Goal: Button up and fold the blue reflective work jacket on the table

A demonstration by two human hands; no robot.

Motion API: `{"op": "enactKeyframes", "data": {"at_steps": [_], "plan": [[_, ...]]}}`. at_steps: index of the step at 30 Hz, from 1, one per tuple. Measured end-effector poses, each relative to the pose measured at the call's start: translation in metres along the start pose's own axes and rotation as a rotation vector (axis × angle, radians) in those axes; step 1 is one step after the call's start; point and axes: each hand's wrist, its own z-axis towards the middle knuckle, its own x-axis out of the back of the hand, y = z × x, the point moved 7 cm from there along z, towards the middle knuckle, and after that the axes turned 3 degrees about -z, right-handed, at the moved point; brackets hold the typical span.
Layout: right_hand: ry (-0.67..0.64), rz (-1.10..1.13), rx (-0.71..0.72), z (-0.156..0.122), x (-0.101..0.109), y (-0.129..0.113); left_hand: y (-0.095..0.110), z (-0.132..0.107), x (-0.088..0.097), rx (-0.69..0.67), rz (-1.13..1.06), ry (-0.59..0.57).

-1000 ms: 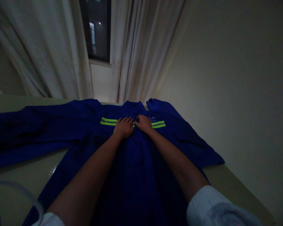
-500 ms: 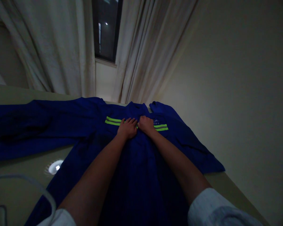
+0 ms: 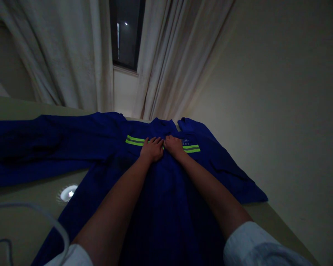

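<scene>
A dark blue work jacket (image 3: 161, 207) with a yellow-green reflective stripe (image 3: 134, 140) lies spread front-up on a pale table (image 3: 22, 207). Both my hands meet at the middle of its chest, on the stripe. My left hand (image 3: 152, 149) rests there with fingers curled down onto the cloth at the front opening. My right hand (image 3: 173, 145) is closed in a pinch on the jacket's front edge right beside it. The left sleeve (image 3: 30, 147) stretches out far to the left; the right sleeve (image 3: 238, 181) reaches the table's right edge.
A white cable (image 3: 44, 221) loops over the table at the lower left, near a bright round reflection (image 3: 68, 193). Pale curtains (image 3: 72, 55) hang behind the table around a dark window (image 3: 126, 33). A plain wall (image 3: 280, 92) stands close on the right.
My hands stay together at the jacket's chest. The view has shifted slightly, and the round reflection on the table has come into sight.
</scene>
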Motion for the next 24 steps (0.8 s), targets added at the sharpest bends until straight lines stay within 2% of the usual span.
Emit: {"op": "enactKeyframes", "data": {"at_steps": [11, 15, 17, 19, 21, 24], "plan": [[-0.036, 0.000, 0.173, -0.006, 0.008, 0.004, -0.003, 0.003, -0.003, 0.009, 0.007, -0.005], [-0.071, -0.008, 0.275, -0.033, 0.019, -0.002, -0.005, 0.004, -0.005, 0.021, -0.002, -0.014], [-0.081, -0.021, 0.354, -0.064, 0.029, -0.006, -0.006, 0.005, -0.006, 0.026, -0.008, -0.022], [-0.085, -0.018, 0.445, -0.109, 0.043, -0.010, -0.006, 0.005, -0.007, 0.030, -0.011, -0.031], [-0.078, 0.022, 0.519, -0.166, 0.057, -0.012, -0.006, 0.006, -0.007, 0.033, -0.008, -0.041], [-0.060, 0.147, 0.563, -0.274, 0.071, -0.015, -0.007, 0.006, -0.006, 0.030, 0.007, -0.061]]}}
